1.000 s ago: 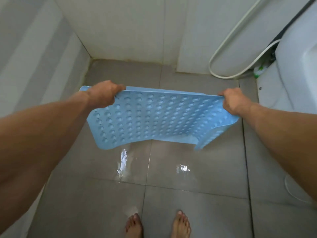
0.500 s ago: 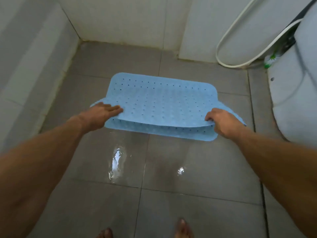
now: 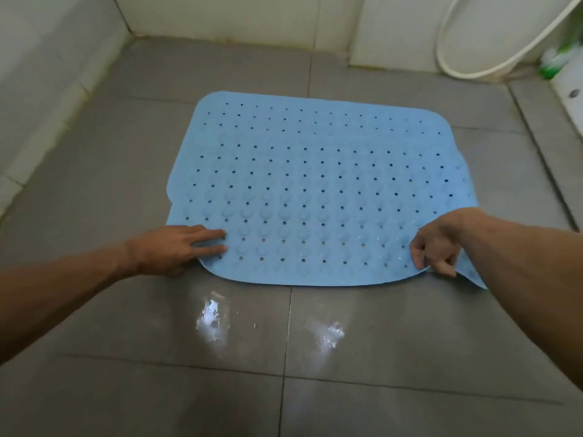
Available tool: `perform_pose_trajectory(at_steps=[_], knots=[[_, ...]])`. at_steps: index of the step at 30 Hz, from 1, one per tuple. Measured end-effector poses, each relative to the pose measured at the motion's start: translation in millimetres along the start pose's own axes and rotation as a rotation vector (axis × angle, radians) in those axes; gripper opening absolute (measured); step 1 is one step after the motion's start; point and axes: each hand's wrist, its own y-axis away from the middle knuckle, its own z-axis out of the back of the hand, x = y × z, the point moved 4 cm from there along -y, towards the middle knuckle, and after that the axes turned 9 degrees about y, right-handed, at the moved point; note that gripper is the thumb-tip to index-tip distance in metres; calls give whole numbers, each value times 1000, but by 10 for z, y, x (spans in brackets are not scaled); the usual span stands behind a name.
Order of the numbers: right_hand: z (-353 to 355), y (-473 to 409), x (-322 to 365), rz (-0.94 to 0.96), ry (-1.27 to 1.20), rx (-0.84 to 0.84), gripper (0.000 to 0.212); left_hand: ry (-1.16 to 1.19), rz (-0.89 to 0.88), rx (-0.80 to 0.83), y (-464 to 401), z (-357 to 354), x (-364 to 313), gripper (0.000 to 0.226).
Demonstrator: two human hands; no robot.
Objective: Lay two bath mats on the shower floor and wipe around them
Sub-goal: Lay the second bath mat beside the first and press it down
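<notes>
A light blue rubber bath mat (image 3: 315,184) with rows of small holes lies spread on the grey tiled shower floor (image 3: 126,389). My left hand (image 3: 176,247) rests at its near left corner, fingers stretched out flat on the mat. My right hand (image 3: 438,244) pinches the near right corner, which is lifted and curled off the floor. Only one mat is in view.
White tiled walls (image 3: 47,74) close the left and the back. A white hose (image 3: 467,67) loops at the back right beside a white fixture (image 3: 571,89) and a green-and-white item (image 3: 555,61). Wet shiny patches (image 3: 214,320) lie on the tiles in front of the mat.
The mat went from hanging in the air between both hands to lying spread on the floor. My left hand has let go and lies flat on it; the right still holds its corner.
</notes>
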Motion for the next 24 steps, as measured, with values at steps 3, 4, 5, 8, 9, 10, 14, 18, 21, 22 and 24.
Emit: perform_pose_trajectory(at_steps=[3, 4, 5, 8, 9, 10, 14, 18, 21, 22, 24], knots=[[-45, 41, 25, -139, -68, 102, 46, -59, -89, -65, 58, -59, -26, 50], [-44, 85, 77, -163, -66, 60, 45, -63, -91, -62, 87, -62, -24, 51], [-42, 153, 127, -189, -64, 2, 42, -42, -68, -55, 122, -45, -38, 51], [-147, 413, 399, -249, 48, -197, 35, 24, 2, -1, 201, 76, -183, 59], [-230, 495, 508, -246, 74, -230, 33, 41, 28, 65, 233, 112, -260, 68], [-320, 554, 616, -242, 109, -236, 33, 53, 62, 194, 314, 90, -338, 76], [-689, 664, 938, -188, 72, -52, 35, 198, 112, 263, 732, -6, -674, 69], [-1060, 703, 1140, -108, -246, 347, 19, 247, 60, 404, 937, 94, -973, 54], [-929, 614, 1070, -163, -383, 105, 11, 342, 172, 271, 755, 286, -1006, 65], [-792, 576, 1014, -216, -389, -141, 9, 353, 241, 181, 655, 286, -968, 64], [-555, 518, 887, -368, -434, -654, 18, 339, 403, 58, 388, 173, -836, 73]])
